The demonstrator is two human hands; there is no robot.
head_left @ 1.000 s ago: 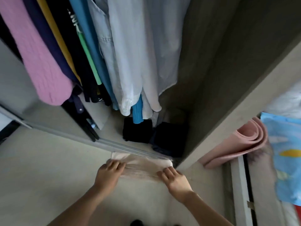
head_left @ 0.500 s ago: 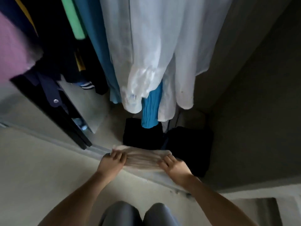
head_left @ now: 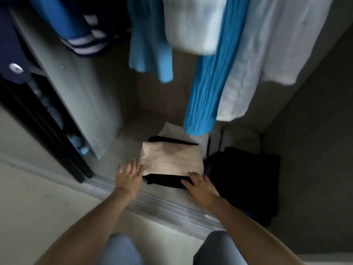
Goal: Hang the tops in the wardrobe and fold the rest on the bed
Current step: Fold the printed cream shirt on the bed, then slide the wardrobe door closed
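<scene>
A folded beige garment (head_left: 172,159) lies on top of a folded black garment (head_left: 164,181) on the wardrobe floor (head_left: 124,146). My left hand (head_left: 129,176) is spread flat beside the beige garment's left edge, fingers straight. My right hand (head_left: 200,186) rests with straight fingers on the black garment's front edge, fingertips at the beige one. Above hang tops: a white shirt (head_left: 248,64), a ribbed blue top (head_left: 208,79), a lighter blue top (head_left: 150,44) and a navy striped cuff (head_left: 84,43).
A second black folded pile (head_left: 244,180) sits to the right, a white folded piece (head_left: 172,131) behind. The sliding-door track (head_left: 162,203) runs along the front. A black door edge (head_left: 44,134) and grey inner panel (head_left: 80,96) stand at left. My knees (head_left: 120,249) are below.
Both hands carried the folded beige garment forward into the wardrobe, set it on the black pile and let go. The view has dropped lower and closer.
</scene>
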